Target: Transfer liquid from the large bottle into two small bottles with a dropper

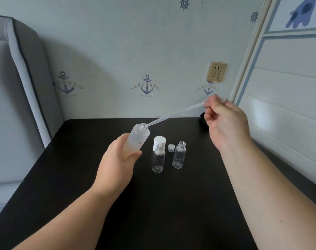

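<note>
My forearms reach in over the black table (171,204). Nearest stand the 2 small bottles (159,160), clear, uncapped and, as far as I can tell, empty, close together between my hands. Just behind them sit a white cap (159,140) and a small ribbed lid (171,147).

My left hand (117,159) has its grip wrapped around the lower half of the big bottle (137,139), lifted off the table and tilted so its open neck leans toward my right. It looks partly filled with clear liquid.

My right hand (224,121) is raised farther back, its grip pinching the bulb end of the dropper (173,115). The long stem slants down to the left, and its tip sits right at the bottle's mouth, barely inside if at all.

I judge this to be the first draw, with nothing transferred yet. The risks: the tilted bottle could spill if I lean it further; the tip may not reach the liquid, so I would draw only air; and carrying a full dropper over to those light, narrow-necked bottles, I could drip on the table or knock 1 over.

Beyond the table is a wall with anchor prints and a socket (216,72).
</note>
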Action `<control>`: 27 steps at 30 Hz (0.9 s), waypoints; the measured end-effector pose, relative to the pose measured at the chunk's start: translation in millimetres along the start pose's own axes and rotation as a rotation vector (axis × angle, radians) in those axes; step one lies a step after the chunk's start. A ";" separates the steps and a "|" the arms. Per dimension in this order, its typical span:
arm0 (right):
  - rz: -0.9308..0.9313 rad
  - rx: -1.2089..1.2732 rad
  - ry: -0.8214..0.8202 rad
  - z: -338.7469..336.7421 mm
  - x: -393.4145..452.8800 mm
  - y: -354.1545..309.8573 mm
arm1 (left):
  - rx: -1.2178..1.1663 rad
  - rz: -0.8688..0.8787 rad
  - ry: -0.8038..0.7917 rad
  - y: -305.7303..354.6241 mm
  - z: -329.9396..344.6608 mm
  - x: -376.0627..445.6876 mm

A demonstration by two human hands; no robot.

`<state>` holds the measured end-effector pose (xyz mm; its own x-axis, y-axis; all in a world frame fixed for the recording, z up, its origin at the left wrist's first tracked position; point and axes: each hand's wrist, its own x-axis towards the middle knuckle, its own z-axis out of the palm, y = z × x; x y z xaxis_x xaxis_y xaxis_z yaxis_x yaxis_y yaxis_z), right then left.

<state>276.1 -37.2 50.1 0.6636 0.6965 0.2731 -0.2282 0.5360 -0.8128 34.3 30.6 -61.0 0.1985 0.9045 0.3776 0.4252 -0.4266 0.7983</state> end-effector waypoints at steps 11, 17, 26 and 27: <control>-0.047 -0.213 -0.128 29.4 -3.0 -5.4 | -0.014 0.023 0.000 -0.9 5.9 0.7; -0.056 -0.271 -0.199 37.4 -3.1 0.8 | -0.010 0.039 0.005 -3.8 8.2 2.8; -0.035 -0.303 -0.265 46.3 -4.9 4.2 | -0.003 0.054 0.025 -6.9 10.5 4.9; -0.031 -0.300 -0.267 46.8 -5.3 4.4 | -0.006 0.057 0.025 -6.9 10.6 4.9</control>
<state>238.3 -16.2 69.1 0.4494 0.8030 0.3914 0.0334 0.4228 -0.9056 41.7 37.9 -69.7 0.2003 0.8785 0.4337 0.4082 -0.4772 0.7782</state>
